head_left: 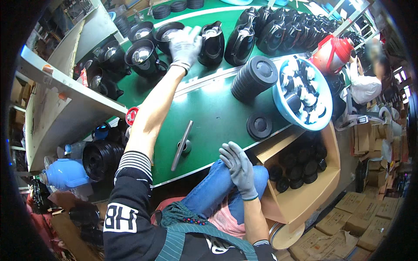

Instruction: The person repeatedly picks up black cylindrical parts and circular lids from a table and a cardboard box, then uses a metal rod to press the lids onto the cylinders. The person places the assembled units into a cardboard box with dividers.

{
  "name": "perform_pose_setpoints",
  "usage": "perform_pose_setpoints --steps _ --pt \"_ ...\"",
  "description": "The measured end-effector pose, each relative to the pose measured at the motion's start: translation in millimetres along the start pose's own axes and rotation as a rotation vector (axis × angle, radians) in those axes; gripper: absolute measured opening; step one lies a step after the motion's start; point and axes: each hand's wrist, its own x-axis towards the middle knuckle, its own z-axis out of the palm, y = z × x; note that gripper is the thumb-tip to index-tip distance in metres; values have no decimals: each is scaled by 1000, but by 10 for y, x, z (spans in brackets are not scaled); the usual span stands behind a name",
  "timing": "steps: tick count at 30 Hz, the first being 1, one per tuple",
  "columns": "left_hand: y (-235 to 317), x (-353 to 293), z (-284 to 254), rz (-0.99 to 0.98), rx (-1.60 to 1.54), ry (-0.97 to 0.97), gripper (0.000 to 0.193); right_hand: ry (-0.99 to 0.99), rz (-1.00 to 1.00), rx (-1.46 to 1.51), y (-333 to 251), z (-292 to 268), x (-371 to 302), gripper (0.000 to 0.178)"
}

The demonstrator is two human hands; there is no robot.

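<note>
My left hand [186,47], in a grey work glove, reaches to the far side of the green table. It hovers between an open-topped black jug [164,31] and a black jug with its top fitted [212,45]. Its fingers are smeared, so I cannot tell whether they grip anything. Over my lap, my right hand [240,169], gloved too, is open with fingers stretched and holds nothing. A metal bar [183,145] rests across a small round piece on the near tabletop. Flat black discs [259,126] lie to the right, below a tall stack of black discs [254,78].
A light-blue basin [328,98] holds black and white parts. Beneath it, a cardboard box [328,174] contains black round pieces. Several black jugs [287,32] line the back right, near a red jug [333,54]. A white shelf frame [69,82] borders the left. Another person [365,87] sits far right.
</note>
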Motion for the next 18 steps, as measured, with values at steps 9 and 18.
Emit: perform_pose_setpoints --steps 9,18 --pt "-635 -570 -519 179 258 -25 35 -39 -55 -89 23 59 -1 59" --pt "75 -1565 -3090 603 -384 -420 30 -165 -983 -1319 -925 956 57 76"
